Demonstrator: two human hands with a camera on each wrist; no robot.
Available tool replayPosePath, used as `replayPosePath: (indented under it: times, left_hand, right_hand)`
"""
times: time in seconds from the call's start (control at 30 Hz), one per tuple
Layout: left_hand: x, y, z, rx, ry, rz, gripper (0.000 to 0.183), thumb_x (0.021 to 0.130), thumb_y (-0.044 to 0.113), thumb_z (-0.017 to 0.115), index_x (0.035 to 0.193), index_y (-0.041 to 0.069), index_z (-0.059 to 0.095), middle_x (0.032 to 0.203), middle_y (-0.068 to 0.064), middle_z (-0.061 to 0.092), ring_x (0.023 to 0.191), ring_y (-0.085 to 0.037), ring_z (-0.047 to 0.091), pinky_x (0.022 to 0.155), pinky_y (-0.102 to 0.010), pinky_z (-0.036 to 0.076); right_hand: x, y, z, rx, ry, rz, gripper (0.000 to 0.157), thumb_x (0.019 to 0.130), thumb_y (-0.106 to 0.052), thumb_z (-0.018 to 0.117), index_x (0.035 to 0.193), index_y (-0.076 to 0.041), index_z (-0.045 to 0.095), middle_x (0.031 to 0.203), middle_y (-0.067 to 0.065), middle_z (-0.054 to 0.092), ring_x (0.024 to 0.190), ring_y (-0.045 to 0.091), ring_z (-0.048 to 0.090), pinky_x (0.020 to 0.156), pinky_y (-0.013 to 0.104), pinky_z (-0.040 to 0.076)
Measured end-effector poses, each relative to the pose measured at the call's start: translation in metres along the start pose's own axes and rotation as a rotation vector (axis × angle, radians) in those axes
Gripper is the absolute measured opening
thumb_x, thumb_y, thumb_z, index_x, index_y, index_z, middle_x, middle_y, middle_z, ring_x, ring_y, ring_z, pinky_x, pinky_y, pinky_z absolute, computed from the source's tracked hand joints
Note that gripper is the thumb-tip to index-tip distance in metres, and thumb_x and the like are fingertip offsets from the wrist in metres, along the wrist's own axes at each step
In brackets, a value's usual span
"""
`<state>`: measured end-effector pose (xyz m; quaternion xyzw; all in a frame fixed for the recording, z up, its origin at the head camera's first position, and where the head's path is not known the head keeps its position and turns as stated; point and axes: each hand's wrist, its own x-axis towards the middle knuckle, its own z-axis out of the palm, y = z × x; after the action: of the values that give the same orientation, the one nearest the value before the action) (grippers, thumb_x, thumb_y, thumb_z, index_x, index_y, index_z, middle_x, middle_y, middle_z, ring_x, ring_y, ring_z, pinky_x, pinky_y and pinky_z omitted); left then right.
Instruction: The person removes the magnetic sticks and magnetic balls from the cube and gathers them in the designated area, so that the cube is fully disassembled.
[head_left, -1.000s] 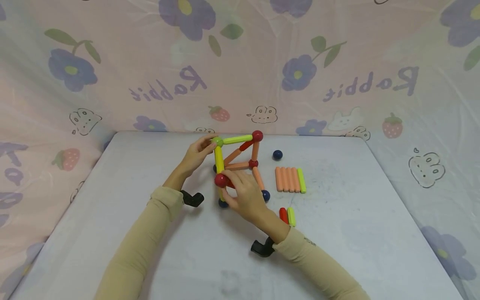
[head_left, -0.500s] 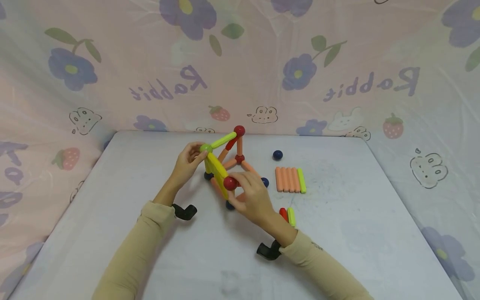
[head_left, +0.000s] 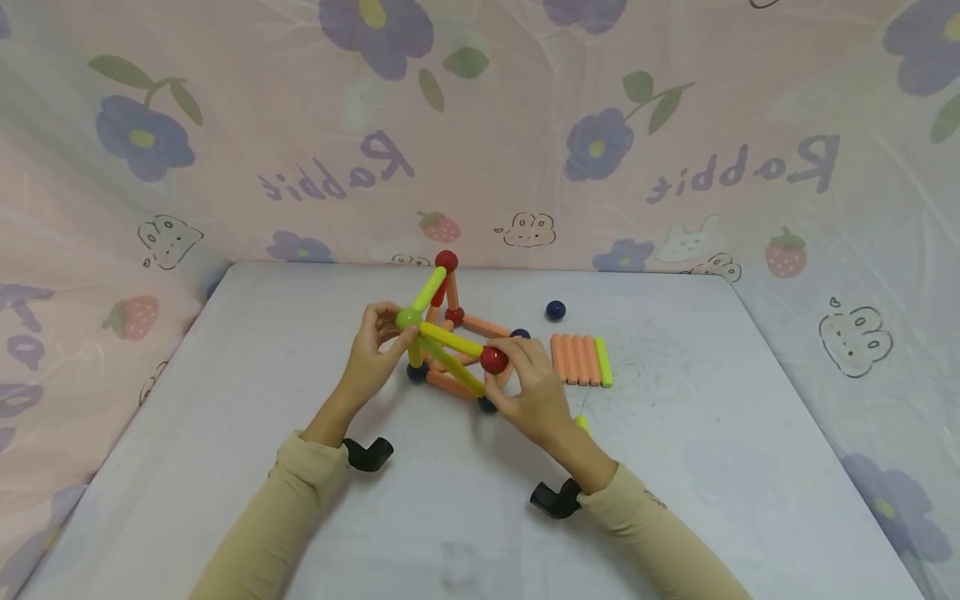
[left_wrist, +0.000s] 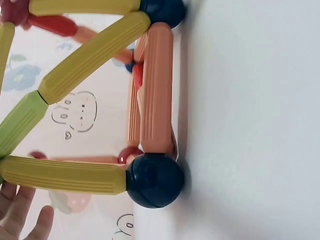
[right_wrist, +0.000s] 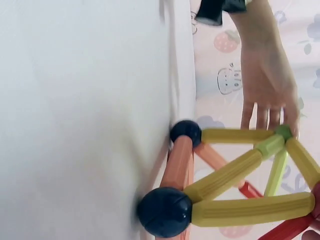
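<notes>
- My left hand pinches the green ball at an upper corner of the frame, thumb in front and fingers behind, so it is narrow.
- My right hand pinches the red ball at the next upper corner, thumb below and fingers above.
- The frame stands between my hands and reaches beyond them; a yellow stick spans from one grip to the other. It seems to rest on the tabletop, though I cannot tell whether every lower ball touches.
- I judge it light and probably plastic: stiff along each stick, loose where sticks meet balls. The whole shape may lean or twist if my hands pull unevenly.
- The slanting stick is two pieces set end to end, which looks like a weak spot; I would not grip there.
- The balls look smooth and a little slippery, yet they make the best holds. The low blue ball beside my right hand's thumb would suit steadying the base.
- Past my right hand lie a loose blue ball and a row of orange sticks.
</notes>
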<state>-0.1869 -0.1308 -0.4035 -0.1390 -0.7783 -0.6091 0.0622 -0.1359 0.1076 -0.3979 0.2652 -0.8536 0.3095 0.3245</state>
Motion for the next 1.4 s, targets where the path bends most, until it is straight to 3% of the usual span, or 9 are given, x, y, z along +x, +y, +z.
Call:
replayPosePath:
  times: [0.13, 0.2, 0.33, 0.43, 0.6, 0.77, 1.03, 1.23, 1.4]
  left_hand:
    - [-0.008, 0.002, 0.005, 0.073, 0.000, 0.060, 0.040, 0.094, 0.009, 0.060, 0.124, -0.004, 0.037, 0.115, -0.019, 0.054, 0.106, -0.019, 0.059, 0.109, -0.049, 0.042]
    - [-0.012, 0.002, 0.008, 0.119, -0.003, 0.117, 0.039, 0.094, 0.008, 0.060, 0.125, -0.003, 0.039, 0.116, -0.019, 0.054, 0.106, -0.027, 0.059, 0.107, -0.049, 0.045]
    - [-0.019, 0.004, 0.013, 0.214, -0.021, 0.233, 0.039, 0.092, 0.006, 0.062, 0.129, 0.001, 0.048, 0.113, -0.016, 0.055, 0.104, -0.021, 0.057, 0.100, -0.030, 0.051]
    - [-0.024, 0.008, 0.016, 0.264, -0.044, 0.267, 0.039, 0.092, 0.007, 0.062, 0.130, 0.006, 0.054, 0.103, -0.012, 0.052, 0.096, -0.012, 0.050, 0.089, -0.016, 0.047]
    - [-0.030, 0.016, 0.020, 0.309, -0.073, 0.259, 0.034, 0.091, 0.012, 0.064, 0.125, 0.012, 0.060, 0.092, -0.008, 0.046, 0.083, -0.009, 0.041, 0.072, -0.022, 0.037]
    - [-0.031, 0.019, 0.022, 0.323, -0.080, 0.266, 0.029, 0.090, 0.012, 0.066, 0.120, 0.013, 0.063, 0.091, -0.008, 0.047, 0.082, -0.010, 0.041, 0.072, -0.024, 0.037]
    - [-0.030, 0.018, 0.022, 0.306, -0.075, 0.269, 0.029, 0.089, 0.011, 0.067, 0.118, 0.011, 0.063, 0.090, -0.007, 0.048, 0.082, -0.010, 0.042, 0.074, -0.023, 0.038]
    - [-0.030, 0.020, 0.023, 0.301, -0.077, 0.245, 0.028, 0.090, 0.012, 0.067, 0.117, 0.008, 0.063, 0.090, -0.008, 0.047, 0.082, -0.012, 0.041, 0.074, -0.024, 0.038]
    - [-0.031, 0.026, 0.026, 0.376, -0.108, 0.188, 0.026, 0.094, 0.016, 0.061, 0.119, 0.010, 0.059, 0.094, -0.008, 0.045, 0.085, -0.017, 0.045, 0.075, -0.028, 0.042]
  right_hand:
    - [0.000, 0.006, -0.005, 0.012, -0.019, 0.045, 0.036, 0.079, -0.008, 0.071, 0.113, -0.003, 0.062, 0.103, 0.013, 0.068, 0.083, 0.021, 0.061, 0.069, 0.030, 0.057]
    - [0.000, 0.008, -0.007, 0.028, -0.024, 0.058, 0.036, 0.081, -0.008, 0.070, 0.115, -0.002, 0.060, 0.103, 0.014, 0.067, 0.075, 0.019, 0.059, 0.062, 0.027, 0.055]
    - [-0.001, 0.013, -0.009, 0.045, -0.016, 0.079, 0.036, 0.083, -0.007, 0.067, 0.117, 0.000, 0.058, 0.101, 0.014, 0.065, 0.069, 0.016, 0.055, 0.055, 0.023, 0.049]
    - [0.000, 0.016, -0.009, 0.049, -0.001, 0.097, 0.035, 0.084, -0.007, 0.065, 0.117, 0.002, 0.058, 0.100, 0.014, 0.065, 0.069, 0.016, 0.055, 0.056, 0.021, 0.048]
    - [0.001, 0.022, -0.010, 0.091, 0.011, 0.137, 0.032, 0.084, -0.005, 0.063, 0.116, -0.001, 0.063, 0.102, 0.014, 0.064, 0.067, 0.016, 0.051, 0.056, 0.017, 0.044]
    - [0.004, 0.024, -0.011, 0.149, 0.016, 0.161, 0.029, 0.080, 0.002, 0.065, 0.109, 0.000, 0.066, 0.103, 0.016, 0.062, 0.070, 0.016, 0.051, 0.057, 0.016, 0.044]
    - [0.006, 0.027, -0.009, 0.145, 0.033, 0.130, 0.024, 0.075, 0.006, 0.066, 0.099, 0.003, 0.060, 0.095, 0.016, 0.059, 0.068, 0.016, 0.055, 0.058, 0.014, 0.049]
    - [0.007, 0.029, -0.008, 0.132, 0.020, 0.139, 0.025, 0.076, 0.004, 0.066, 0.099, 0.004, 0.056, 0.096, 0.017, 0.058, 0.070, 0.020, 0.057, 0.059, 0.018, 0.052]
    - [0.008, 0.030, -0.009, 0.113, 0.020, 0.147, 0.025, 0.076, 0.002, 0.065, 0.098, 0.004, 0.053, 0.093, 0.019, 0.057, 0.066, 0.020, 0.056, 0.056, 0.018, 0.051]
